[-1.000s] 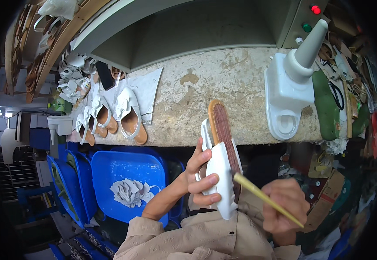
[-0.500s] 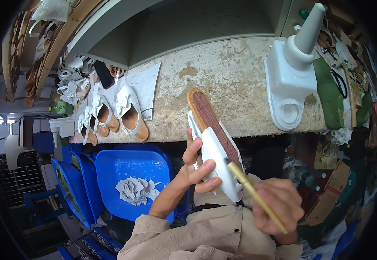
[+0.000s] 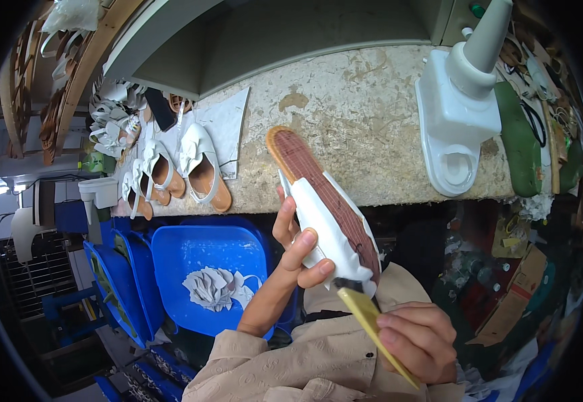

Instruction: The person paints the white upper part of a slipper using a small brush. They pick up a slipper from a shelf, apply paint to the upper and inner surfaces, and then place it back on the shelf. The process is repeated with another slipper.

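My left hand point(image 3: 301, 251) is closed round the white upper of a sandal point(image 3: 328, 208), turned so its reddish-brown insole underside with a tan rim faces up. The white upper material folds over the edges of that underside. In my right hand point(image 3: 422, 338) is a brush point(image 3: 365, 313) with a flat yellow handle, gripped between thumb and fingers. Its dark bristles touch the white material at the end of the sandal nearest my body.
Several finished-looking white sandals point(image 3: 201, 171) with bows stand at the workbench's left. A white glue dispenser point(image 3: 457, 120) with a grey cone is at the right. Below the bench, a blue tub point(image 3: 177, 244) holds white cut pieces point(image 3: 212, 289). A dark phone point(image 3: 161, 109) lies back left.
The brush has moved down and left, from near the sandal's side to its near end. My left hand has shifted the sandal slightly left and up, with more underside facing me.
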The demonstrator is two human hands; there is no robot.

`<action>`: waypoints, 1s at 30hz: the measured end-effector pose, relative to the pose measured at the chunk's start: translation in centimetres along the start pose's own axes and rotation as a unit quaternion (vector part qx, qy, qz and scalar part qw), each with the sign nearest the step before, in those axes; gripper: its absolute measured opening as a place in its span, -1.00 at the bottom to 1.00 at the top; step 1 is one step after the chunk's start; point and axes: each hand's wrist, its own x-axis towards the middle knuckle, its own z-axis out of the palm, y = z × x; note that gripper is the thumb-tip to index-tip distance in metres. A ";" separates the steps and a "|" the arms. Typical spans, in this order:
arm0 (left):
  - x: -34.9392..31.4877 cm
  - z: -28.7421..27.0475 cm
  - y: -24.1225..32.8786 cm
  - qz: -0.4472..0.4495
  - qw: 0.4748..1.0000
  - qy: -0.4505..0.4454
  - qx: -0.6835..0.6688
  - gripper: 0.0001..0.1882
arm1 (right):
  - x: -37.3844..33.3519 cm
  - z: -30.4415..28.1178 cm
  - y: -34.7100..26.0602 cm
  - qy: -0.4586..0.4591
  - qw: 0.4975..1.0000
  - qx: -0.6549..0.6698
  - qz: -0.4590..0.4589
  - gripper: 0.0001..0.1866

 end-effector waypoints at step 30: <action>1.2 -0.2 -1.2 -0.012 0.995 0.046 0.091 -0.38 | -1.0 1.2 2.2 0.028 0.998 0.048 -0.009 -0.83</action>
